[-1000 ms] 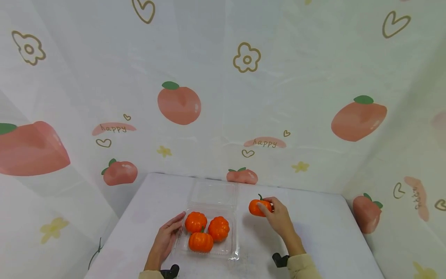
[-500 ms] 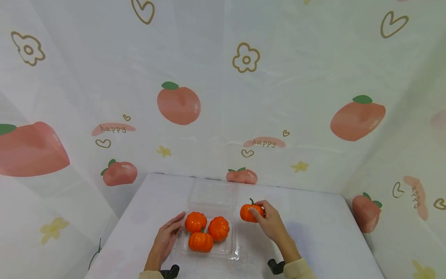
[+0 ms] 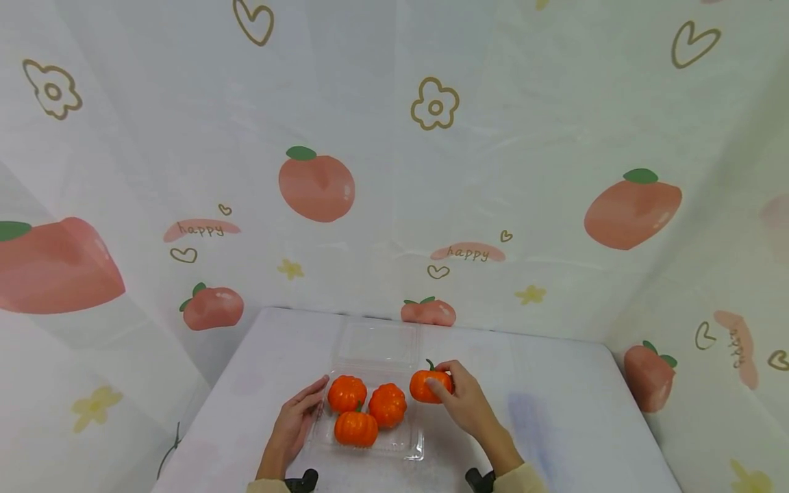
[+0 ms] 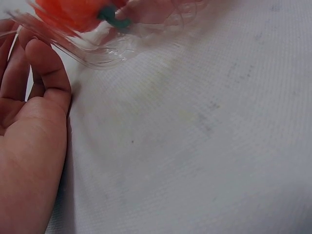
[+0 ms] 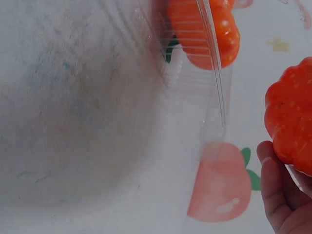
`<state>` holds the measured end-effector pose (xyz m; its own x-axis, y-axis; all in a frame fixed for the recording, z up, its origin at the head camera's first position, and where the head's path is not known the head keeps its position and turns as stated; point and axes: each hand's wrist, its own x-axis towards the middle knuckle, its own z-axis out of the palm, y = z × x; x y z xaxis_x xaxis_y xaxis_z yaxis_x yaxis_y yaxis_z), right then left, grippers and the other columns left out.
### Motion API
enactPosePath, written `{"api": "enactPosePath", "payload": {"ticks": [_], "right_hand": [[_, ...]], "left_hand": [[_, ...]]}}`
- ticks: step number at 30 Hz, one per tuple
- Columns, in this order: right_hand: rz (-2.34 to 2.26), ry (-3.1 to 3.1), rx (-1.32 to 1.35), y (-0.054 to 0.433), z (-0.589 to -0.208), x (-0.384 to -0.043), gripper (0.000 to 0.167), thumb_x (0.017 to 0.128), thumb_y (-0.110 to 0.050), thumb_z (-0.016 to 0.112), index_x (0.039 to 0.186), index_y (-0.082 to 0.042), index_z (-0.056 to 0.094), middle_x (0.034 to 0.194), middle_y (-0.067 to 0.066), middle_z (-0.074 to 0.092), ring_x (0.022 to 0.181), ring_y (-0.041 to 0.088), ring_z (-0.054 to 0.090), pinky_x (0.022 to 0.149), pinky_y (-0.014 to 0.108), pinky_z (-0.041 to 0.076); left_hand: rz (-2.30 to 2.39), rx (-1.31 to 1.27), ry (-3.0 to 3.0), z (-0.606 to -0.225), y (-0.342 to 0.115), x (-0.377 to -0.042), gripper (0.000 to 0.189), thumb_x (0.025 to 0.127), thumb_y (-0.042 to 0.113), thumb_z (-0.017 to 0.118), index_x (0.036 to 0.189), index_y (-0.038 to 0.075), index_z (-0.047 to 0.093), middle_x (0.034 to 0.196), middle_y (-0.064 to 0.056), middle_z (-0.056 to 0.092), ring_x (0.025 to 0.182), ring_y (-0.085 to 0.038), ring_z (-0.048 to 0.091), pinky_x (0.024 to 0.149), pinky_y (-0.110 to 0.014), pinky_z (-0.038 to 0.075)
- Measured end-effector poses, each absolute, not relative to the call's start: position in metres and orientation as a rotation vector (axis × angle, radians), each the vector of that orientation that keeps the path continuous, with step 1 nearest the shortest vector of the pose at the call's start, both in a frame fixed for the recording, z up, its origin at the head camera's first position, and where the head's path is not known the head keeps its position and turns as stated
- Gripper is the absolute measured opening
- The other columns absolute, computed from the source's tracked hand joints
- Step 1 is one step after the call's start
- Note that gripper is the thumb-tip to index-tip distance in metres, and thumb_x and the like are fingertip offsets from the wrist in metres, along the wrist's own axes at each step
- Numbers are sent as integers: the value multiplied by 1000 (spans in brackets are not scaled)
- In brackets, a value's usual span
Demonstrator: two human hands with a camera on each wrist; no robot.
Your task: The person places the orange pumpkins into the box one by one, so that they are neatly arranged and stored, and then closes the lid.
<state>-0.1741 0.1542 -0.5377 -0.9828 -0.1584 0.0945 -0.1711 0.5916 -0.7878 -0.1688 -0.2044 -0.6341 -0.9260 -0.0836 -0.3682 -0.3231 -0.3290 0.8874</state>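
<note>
Thumb [image 3: 436,389] of the right hand [image 3: 465,402] was pressed on the near face of the held pumpkin [image 3: 429,387], with other fingers behind it, so this hand gripped the fruit firmly, its green stem [image 3: 430,365] pointing to 12 o'clock. The right forearm came in from between 4 and 5 o'clock, with a pale sleeve [image 3: 520,479] at the wrist. The held pumpkin was raised above the white table [image 3: 290,342], at 2 o'clock from the middle of the clear box [image 3: 402,441], and in the head view its left side overlapped the box's edge; its exact height I could not tell. The left hand [image 3: 292,421] reached from 7 o'clock and touched the 9 o'clock wall of the box with its fingertips; whether it pinched the rim or only rested there, I could not tell. Inside the box sat three other pumpkins: one at 10 o'clock [image 3: 347,394], one at 2 o'clock [image 3: 388,405] and one near 7 o'clock [image 3: 355,429]. The lid [image 3: 377,342] lay open at 12 o'clock. Compared with one second earlier, the right hand and the held pumpkin had moved toward 8 o'clock, closer to the box, while the left hand, the box and its three pumpkins had stayed practically in the same places.
</note>
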Motion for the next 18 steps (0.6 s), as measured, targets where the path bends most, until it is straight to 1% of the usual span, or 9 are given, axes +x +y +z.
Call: {"api": "enactPosePath", "payload": {"ticks": [5,12,18], "right_hand": [[1396,-2814,359,148,-538,-171,44,97,-52,62,117,-13,59,102,-1,64,87,12,56,75,22,51],[1412,-2864,495,136,-544,-162,43,98,-54,60,116,-15,56,101,-4,61,87,9,55,74,20,51],[1394,-2897,555,128,-548,-158,43,97,-56,59,116,-18,56,101,-6,60,88,7,55,76,21,50]], "left_hand": [[2375,-512,1736,-633,-205,-169,53,98,19,65,147,4,53,136,13,67,115,6,60,94,-14,51],[2380,-513,1743,-632,-204,-168,53,98,18,65,147,5,53,131,17,68,114,7,60,94,-15,51],[2395,-509,1734,-633,-203,-167,53,97,18,66,146,4,54,131,16,68,115,6,60,94,-15,52]]}}
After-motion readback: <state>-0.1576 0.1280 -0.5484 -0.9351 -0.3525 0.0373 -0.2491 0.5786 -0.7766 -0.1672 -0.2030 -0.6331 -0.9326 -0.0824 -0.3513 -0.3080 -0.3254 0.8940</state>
